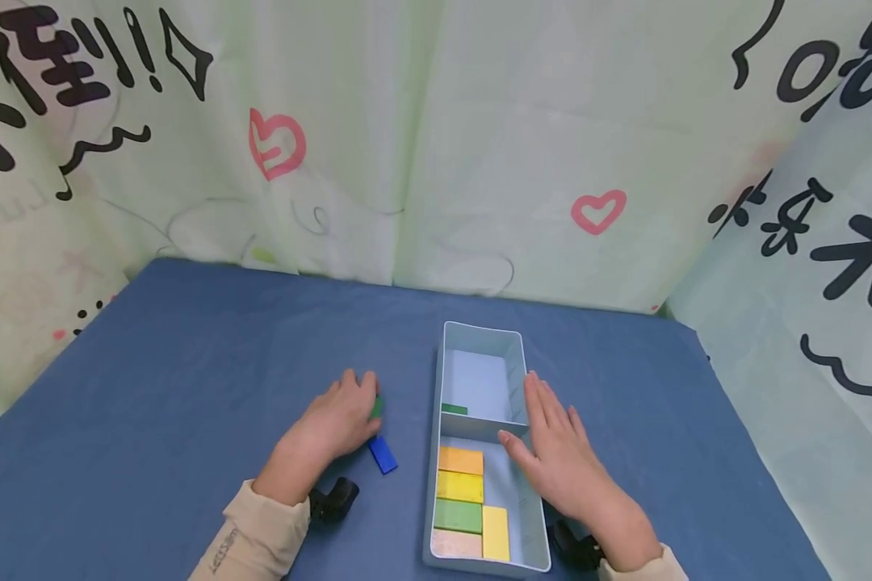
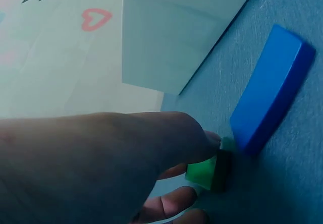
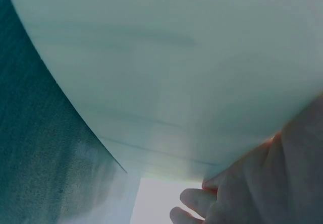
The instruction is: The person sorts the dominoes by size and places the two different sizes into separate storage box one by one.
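My left hand (image 1: 337,415) pinches a green block (image 2: 202,172) between thumb and fingers, down at the blue cloth. Most of that block is hidden by the hand in the head view. Just beyond it, toward me, a blue rectangular block (image 1: 383,454) lies flat on the cloth. To the right stands a pale blue two-compartment box (image 1: 430,484). My right hand (image 1: 563,460) lies along the box's right side with fingers extended, its thumb over the rim near the divider. In the right wrist view, the fingers are beside the box's outer wall (image 3: 141,82).
The near compartment holds an orange block (image 1: 461,461), two yellow blocks, a green block (image 1: 458,515) and a pale pink block (image 1: 456,544). A thin green piece (image 1: 454,409) shows in the far compartment. Printed curtains (image 1: 421,145) stand behind and beside the blue cloth (image 1: 225,363).
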`<act>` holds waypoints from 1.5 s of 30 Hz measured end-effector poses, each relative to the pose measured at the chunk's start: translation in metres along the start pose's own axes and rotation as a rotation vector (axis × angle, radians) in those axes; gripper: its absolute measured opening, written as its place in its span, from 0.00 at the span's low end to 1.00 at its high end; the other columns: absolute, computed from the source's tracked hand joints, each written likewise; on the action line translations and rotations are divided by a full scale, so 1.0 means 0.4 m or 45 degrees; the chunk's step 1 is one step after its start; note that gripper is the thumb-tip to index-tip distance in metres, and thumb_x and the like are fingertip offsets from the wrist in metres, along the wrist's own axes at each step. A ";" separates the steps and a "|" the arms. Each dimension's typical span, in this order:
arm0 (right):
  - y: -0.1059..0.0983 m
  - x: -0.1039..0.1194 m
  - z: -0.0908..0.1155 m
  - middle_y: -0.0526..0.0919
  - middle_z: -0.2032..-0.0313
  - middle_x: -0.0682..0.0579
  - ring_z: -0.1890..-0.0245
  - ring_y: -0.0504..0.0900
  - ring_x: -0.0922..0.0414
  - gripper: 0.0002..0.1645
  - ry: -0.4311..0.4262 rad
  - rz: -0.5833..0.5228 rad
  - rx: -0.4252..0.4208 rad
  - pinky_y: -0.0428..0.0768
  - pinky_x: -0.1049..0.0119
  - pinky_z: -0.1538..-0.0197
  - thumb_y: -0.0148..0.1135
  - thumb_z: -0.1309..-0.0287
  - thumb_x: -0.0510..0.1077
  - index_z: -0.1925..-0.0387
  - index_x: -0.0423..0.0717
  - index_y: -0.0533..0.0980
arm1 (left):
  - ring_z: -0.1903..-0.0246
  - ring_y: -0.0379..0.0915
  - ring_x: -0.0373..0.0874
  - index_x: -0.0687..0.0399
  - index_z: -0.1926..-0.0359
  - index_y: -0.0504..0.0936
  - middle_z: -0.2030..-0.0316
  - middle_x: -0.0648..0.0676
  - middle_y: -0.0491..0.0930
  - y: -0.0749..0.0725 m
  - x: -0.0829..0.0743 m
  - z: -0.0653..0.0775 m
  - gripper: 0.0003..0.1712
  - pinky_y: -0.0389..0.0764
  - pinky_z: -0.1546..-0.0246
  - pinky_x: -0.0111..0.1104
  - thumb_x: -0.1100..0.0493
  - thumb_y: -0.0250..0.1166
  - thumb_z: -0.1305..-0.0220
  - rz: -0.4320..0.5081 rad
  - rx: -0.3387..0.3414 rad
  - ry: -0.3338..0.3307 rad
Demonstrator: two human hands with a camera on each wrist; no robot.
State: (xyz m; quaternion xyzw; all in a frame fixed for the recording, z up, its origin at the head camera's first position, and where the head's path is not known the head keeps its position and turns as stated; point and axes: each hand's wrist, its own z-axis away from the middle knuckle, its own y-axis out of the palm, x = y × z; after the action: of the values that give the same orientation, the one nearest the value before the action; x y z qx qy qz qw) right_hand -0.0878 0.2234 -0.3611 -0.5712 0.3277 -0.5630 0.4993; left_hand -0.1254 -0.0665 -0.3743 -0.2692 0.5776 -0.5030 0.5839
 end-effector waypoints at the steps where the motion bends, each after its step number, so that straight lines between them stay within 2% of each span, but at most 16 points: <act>1: -0.001 0.000 -0.001 0.39 0.21 0.42 0.22 0.42 0.39 0.54 -0.004 -0.003 -0.004 0.44 0.30 0.28 0.40 0.30 0.72 0.22 0.44 0.35 | 0.70 0.65 0.51 0.57 0.55 0.70 0.64 0.60 0.68 -0.002 -0.001 -0.001 0.14 0.70 0.71 0.44 0.59 0.65 0.35 0.000 0.001 0.008; 6: -0.001 -0.001 -0.002 0.38 0.21 0.42 0.22 0.42 0.39 0.55 0.006 0.000 0.011 0.43 0.31 0.28 0.38 0.31 0.74 0.22 0.45 0.34 | 0.72 0.65 0.51 0.57 0.57 0.69 0.65 0.60 0.67 -0.003 -0.005 -0.003 0.13 0.69 0.72 0.42 0.61 0.64 0.35 0.010 0.018 0.026; 11: -0.002 -0.001 -0.003 0.38 0.21 0.42 0.22 0.42 0.39 0.55 0.004 0.004 0.011 0.44 0.31 0.28 0.39 0.31 0.73 0.22 0.45 0.34 | 0.67 0.67 0.51 0.54 0.58 0.70 0.62 0.60 0.70 -0.004 -0.007 -0.004 0.12 0.72 0.68 0.44 0.63 0.66 0.36 -0.024 0.036 0.045; 15: -0.006 0.000 -0.003 0.39 0.21 0.42 0.22 0.43 0.39 0.54 0.001 0.003 -0.014 0.44 0.30 0.28 0.41 0.30 0.71 0.22 0.44 0.36 | 0.66 0.66 0.51 0.51 0.62 0.72 0.64 0.57 0.70 -0.006 -0.008 -0.004 0.10 0.73 0.66 0.45 0.63 0.67 0.37 -0.030 -0.001 0.089; 21: -0.007 0.000 0.000 0.39 0.21 0.42 0.22 0.43 0.39 0.55 0.003 -0.004 0.004 0.44 0.31 0.28 0.39 0.31 0.73 0.22 0.44 0.35 | 0.70 0.64 0.47 0.52 0.67 0.72 0.70 0.54 0.68 -0.006 -0.001 -0.001 0.14 0.70 0.67 0.40 0.59 0.73 0.42 0.039 -0.044 0.172; 27: -0.009 -0.001 -0.002 0.39 0.21 0.42 0.22 0.43 0.39 0.54 -0.001 0.002 -0.016 0.45 0.30 0.28 0.39 0.30 0.72 0.22 0.44 0.35 | 0.71 0.64 0.47 0.51 0.68 0.72 0.71 0.53 0.68 -0.008 0.000 -0.006 0.13 0.69 0.66 0.39 0.62 0.72 0.42 0.042 -0.085 0.233; 35: -0.010 0.001 0.000 0.39 0.21 0.41 0.22 0.42 0.39 0.55 0.010 -0.007 0.019 0.44 0.31 0.28 0.39 0.31 0.73 0.22 0.43 0.34 | 0.69 0.63 0.48 0.50 0.69 0.71 0.71 0.53 0.68 -0.007 0.002 0.002 0.14 0.67 0.67 0.39 0.64 0.71 0.40 0.010 -0.104 0.237; 39: -0.009 0.002 -0.001 0.39 0.21 0.42 0.22 0.43 0.39 0.55 0.003 -0.004 -0.002 0.44 0.31 0.28 0.39 0.31 0.73 0.22 0.43 0.35 | 0.69 0.64 0.48 0.50 0.69 0.72 0.71 0.53 0.69 -0.006 0.002 0.000 0.14 0.68 0.66 0.40 0.63 0.71 0.41 0.001 -0.108 0.234; 45: -0.006 -0.001 -0.001 0.39 0.21 0.42 0.22 0.42 0.39 0.55 -0.004 -0.017 0.008 0.44 0.31 0.28 0.39 0.31 0.73 0.22 0.44 0.34 | 0.67 0.66 0.48 0.52 0.62 0.73 0.68 0.54 0.71 0.005 0.003 -0.005 0.14 0.72 0.65 0.42 0.60 0.72 0.41 0.016 -0.111 0.235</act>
State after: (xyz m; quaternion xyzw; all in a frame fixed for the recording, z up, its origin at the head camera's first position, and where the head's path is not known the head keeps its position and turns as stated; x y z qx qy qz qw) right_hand -0.0889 0.2244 -0.3590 -0.5727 0.3211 -0.5666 0.4979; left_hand -0.1268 -0.0665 -0.3768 -0.2431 0.6520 -0.4963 0.5191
